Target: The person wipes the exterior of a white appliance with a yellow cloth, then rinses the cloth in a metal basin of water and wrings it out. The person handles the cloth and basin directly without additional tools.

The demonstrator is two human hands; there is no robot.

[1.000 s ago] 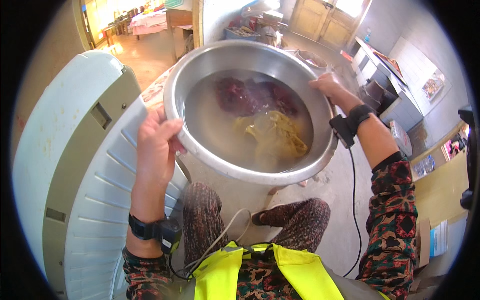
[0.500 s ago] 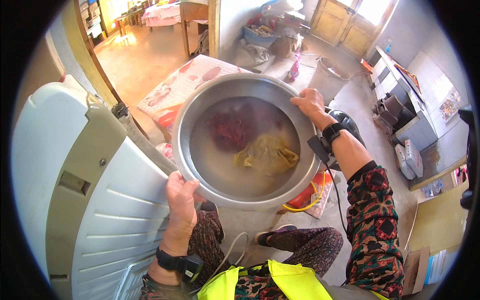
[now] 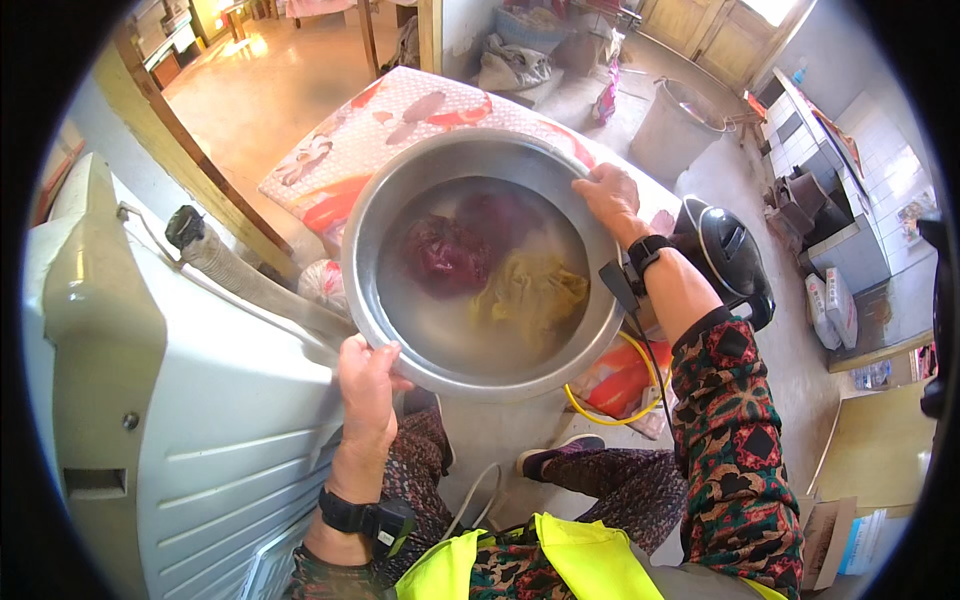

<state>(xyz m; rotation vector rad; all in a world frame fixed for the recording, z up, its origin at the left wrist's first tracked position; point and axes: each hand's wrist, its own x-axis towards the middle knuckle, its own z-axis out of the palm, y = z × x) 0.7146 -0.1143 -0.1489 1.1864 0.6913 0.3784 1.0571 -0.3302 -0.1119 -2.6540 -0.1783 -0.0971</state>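
Both my hands grip a wide metal basin (image 3: 365,285) by its rim, and it hangs in front of me above my legs. Cloudy water (image 3: 440,335) fills its lower part. Soaking in it are a dark red cloth (image 3: 447,255) on the left and a yellow-olive cloth (image 3: 535,292) on the right. My left hand (image 3: 366,385) holds the near left rim, thumb on top. At the far right rim is my right hand (image 3: 610,203), its fingers closed over the edge. The fingertips beneath the basin are hidden.
A flower-patterned table (image 3: 410,105) stands behind and under the basin. A white ribbed appliance (image 3: 220,400) with a grey hose (image 3: 220,255) is close on my left. To the right sits a black lidded pot (image 3: 722,245), with a large bucket (image 3: 678,125) beyond. A yellow hoop (image 3: 590,410) shows below the basin.
My view has shifted, showing more of the table and the black pot. The basin stays in both hands, and the cloths have moved slightly in the water.
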